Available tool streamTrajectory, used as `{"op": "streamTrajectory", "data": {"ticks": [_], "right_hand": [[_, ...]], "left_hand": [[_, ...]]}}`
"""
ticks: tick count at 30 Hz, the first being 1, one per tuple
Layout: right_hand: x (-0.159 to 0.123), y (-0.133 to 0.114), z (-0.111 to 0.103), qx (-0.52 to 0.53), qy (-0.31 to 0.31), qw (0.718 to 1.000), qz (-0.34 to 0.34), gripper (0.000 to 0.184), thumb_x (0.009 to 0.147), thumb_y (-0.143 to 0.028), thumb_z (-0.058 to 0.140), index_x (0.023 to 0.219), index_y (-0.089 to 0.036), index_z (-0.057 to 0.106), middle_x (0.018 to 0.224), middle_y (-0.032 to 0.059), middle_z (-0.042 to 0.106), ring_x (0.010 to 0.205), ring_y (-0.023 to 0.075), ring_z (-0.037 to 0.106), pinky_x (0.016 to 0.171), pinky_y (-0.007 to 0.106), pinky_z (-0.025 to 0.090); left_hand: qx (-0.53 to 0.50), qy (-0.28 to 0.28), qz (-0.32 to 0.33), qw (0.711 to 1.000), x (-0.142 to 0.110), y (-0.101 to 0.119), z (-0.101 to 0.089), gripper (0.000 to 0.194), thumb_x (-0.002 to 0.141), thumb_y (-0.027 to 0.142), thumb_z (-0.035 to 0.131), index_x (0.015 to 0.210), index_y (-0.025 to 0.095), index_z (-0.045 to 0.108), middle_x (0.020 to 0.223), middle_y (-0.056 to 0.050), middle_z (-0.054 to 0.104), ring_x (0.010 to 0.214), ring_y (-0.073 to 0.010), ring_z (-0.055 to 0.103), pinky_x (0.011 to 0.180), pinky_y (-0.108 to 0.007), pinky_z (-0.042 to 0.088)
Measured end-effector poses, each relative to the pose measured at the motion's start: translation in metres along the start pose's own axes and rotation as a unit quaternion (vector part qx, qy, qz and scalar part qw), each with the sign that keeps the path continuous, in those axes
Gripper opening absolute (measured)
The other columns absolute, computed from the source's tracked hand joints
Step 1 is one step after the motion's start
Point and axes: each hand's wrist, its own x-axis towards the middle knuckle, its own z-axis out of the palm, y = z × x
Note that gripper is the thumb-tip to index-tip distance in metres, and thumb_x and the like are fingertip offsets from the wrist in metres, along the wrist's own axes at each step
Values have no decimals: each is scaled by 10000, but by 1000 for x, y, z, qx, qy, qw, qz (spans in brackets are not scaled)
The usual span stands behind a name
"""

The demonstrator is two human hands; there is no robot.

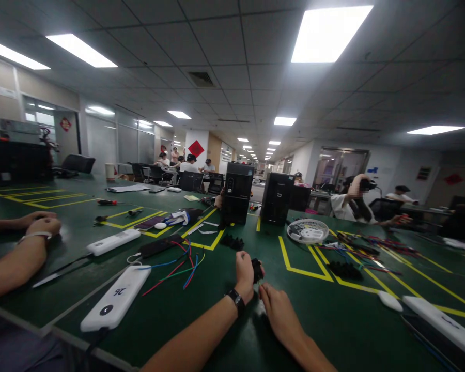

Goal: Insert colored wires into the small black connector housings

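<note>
Above the green table [201, 330], my left hand [244, 274], with a dark watch on its wrist, is closed around a small black part [257, 269]. Just below and to the right, my right hand [279, 307] is pinched up against that part; whatever thin thing is between its fingertips is too small to name. Beyond my hands lies a cluster of small black pieces [232, 241]. Another black cluster [344, 270] sits to the right, by the yellow tape lines.
Two black computer towers [238, 194] stand at the back. A white round basket [307, 231] is right of them. White power strips [116, 299], coloured wires [186, 263] and a screwdriver [107, 202] lie leftward. At far left rest another person's hands [42, 225].
</note>
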Motion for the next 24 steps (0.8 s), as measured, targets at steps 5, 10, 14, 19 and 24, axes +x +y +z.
{"op": "streamTrajectory", "data": {"ticks": [5, 10, 14, 19, 24], "right_hand": [[-2, -10, 7, 3, 19, 1000, 25, 328, 961, -210, 313, 829, -169, 611, 791, 75, 686, 733, 174, 653, 634, 234, 399], [-2, -12, 14, -52, 29, 996, 66, 274, 948, -221, 352, 935, -163, 620, 842, 101, 697, 774, 191, 669, 633, 235, 426], [-5, -8, -2, -64, 30, 997, 25, 290, 953, -233, 344, 888, -178, 621, 833, 61, 703, 770, 165, 673, 663, 214, 448], [-7, -10, 6, -102, 29, 994, 16, 295, 947, -274, 329, 932, -168, 604, 832, 73, 706, 723, 205, 684, 607, 249, 488], [-4, -14, 25, -146, 7, 989, 38, 290, 910, -331, 386, 995, -141, 588, 779, 108, 704, 622, 258, 673, 514, 308, 496]], "left_hand": [[35, -13, 42, 998, -1, 3, -3, 144, 805, 245, 402, 934, 238, 338, 566, 63, 512, 364, -102, 502, 375, -188, 391], [25, 15, 37, 999, 2, 0, -9, 182, 787, 203, 414, 953, 246, 352, 572, 73, 497, 382, -96, 510, 405, -207, 436], [27, -1, 8, 1000, 0, 6, -13, 247, 783, 161, 440, 1003, 257, 380, 598, 64, 506, 409, -103, 522, 426, -240, 470], [-20, 39, -9, 999, -1, 10, -8, 326, 779, 89, 424, 1051, 268, 411, 581, 64, 516, 450, -120, 531, 442, -271, 500], [4, 58, -27, 998, 2, 6, -11, 403, 805, 81, 365, 1141, 304, 364, 627, 51, 569, 457, -152, 559, 422, -314, 505]]}}
